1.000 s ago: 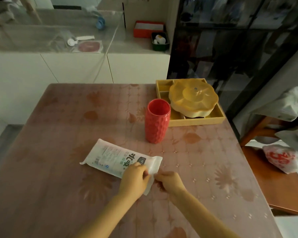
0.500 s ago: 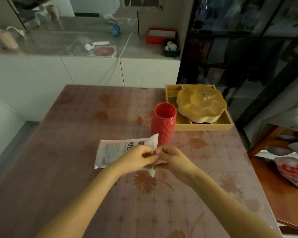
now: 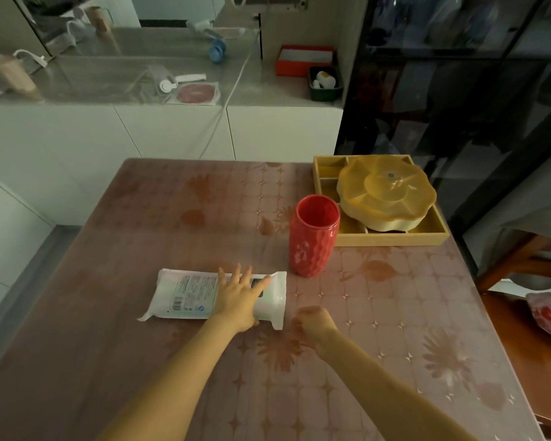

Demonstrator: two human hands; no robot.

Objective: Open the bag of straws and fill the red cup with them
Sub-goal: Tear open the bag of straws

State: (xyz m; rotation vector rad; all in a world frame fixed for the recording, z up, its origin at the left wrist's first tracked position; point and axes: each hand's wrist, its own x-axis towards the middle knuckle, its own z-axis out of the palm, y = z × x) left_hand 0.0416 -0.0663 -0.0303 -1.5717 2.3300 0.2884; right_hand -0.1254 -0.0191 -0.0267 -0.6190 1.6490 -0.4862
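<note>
- The bag of straws [image 3: 185, 296] lay flat on the table [image 3: 172, 218], its crimped right end toward the red cup [image 3: 314, 237], which stood upright just beyond that end with no straws showing in it
- The left hand [image 3: 239, 294] pressed on the bag with fingers straight and spread
- The right hand [image 3: 312, 323] sat just beside the bag's near right corner, fingers curled in, nothing visibly held
- The seal looked unbroken, so the tear was probably the step in hand: pin the bag firmly, pinch the crimp close to the corner and pull across, not up, so the straws stay inside
- The bag was soft white printed film, plump and pillow-shaped
- The cup was glossy, dimpled, tall and narrow-mouthed
</note>
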